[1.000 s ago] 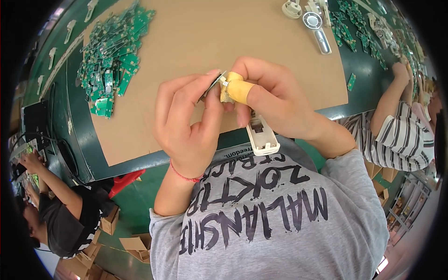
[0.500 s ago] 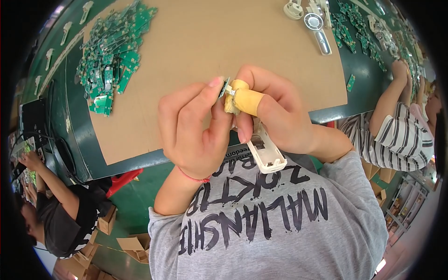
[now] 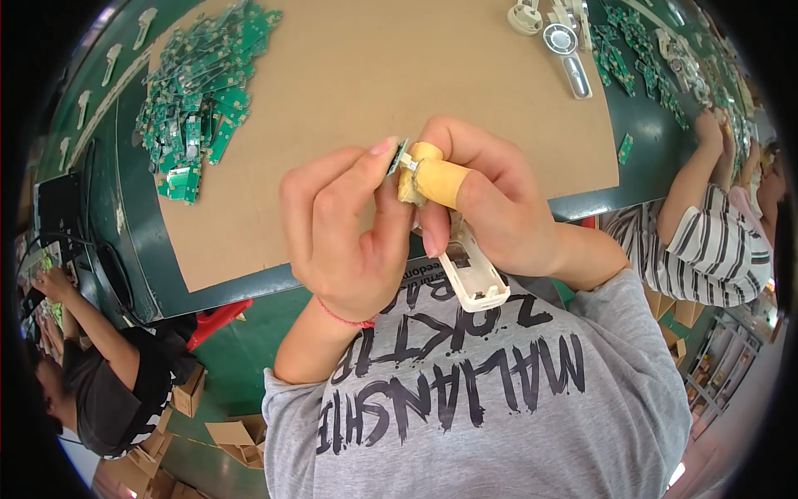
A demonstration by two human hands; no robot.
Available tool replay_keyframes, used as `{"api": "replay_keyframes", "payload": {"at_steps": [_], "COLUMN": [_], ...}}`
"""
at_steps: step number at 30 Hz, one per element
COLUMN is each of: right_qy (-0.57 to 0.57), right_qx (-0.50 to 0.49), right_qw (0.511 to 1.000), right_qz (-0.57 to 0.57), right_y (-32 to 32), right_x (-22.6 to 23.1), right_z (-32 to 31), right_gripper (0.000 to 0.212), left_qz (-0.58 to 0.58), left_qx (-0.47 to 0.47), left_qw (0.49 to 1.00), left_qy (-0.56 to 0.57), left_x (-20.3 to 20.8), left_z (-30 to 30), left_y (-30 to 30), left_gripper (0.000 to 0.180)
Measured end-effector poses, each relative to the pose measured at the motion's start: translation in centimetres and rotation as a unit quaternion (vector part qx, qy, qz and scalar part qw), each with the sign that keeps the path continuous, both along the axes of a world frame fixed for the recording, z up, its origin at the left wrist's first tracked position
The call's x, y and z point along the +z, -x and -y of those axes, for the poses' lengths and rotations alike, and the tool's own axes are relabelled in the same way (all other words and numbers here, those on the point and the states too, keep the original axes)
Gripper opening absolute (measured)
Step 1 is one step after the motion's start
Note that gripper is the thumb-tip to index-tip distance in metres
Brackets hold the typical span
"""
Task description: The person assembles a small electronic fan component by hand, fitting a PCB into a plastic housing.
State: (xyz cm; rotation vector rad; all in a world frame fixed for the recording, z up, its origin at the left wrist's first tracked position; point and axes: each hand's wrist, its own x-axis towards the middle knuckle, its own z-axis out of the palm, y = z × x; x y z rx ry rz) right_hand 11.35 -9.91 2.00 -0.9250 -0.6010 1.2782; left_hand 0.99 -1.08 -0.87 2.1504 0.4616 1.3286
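Observation:
Between the thumb and finger of my left hand (image 3: 337, 220) a small green circuit board (image 3: 398, 156) is pinched, edge up. My right hand (image 3: 507, 204), wearing yellow finger covers (image 3: 440, 181) on thumb and forefinger, pinches a small white connector (image 3: 410, 163) against the board's side. Whether the connector is fully seated cannot be seen. Beneath my right hand a white hollow plastic housing (image 3: 476, 283) slants down toward my shirt, its upper end hidden by my fingers. A dark part shows inside the housing.
A heap of green circuit boards (image 3: 195, 108) lies at left on the brown cardboard sheet (image 3: 374, 75). At the back right are white-and-silver handheld devices (image 3: 567, 62) and more boards (image 3: 615, 62). Co-workers sit on both sides, one in a striped shirt (image 3: 706, 249), one in black (image 3: 125, 391).
Both hands keep nearly the same pose. The circuit board and connector have shifted very slightly between my fingertips, and the housing has barely moved.

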Motion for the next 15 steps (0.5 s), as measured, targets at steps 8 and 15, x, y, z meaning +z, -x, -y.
{"api": "replay_keyframes", "payload": {"at_steps": [8, 15], "right_qy": [0.01, 0.004], "right_qx": [0.022, 0.041], "right_qw": [0.999, 0.997], "right_qz": [0.04, 0.07], "right_y": [-0.8, -0.7], "right_x": [0.1, -0.6], "right_z": [-0.4, -0.6], "right_gripper": [0.013, 0.012], "left_qz": [-0.026, -0.029], "left_qx": [-0.01, 0.012], "left_qw": [0.995, 0.999], "left_qy": [-0.095, -0.041], "left_x": [0.0, -0.3], "left_z": [-1.1, -0.6], "left_y": [0.4, 0.7], "left_gripper": [0.038, 0.037]}}
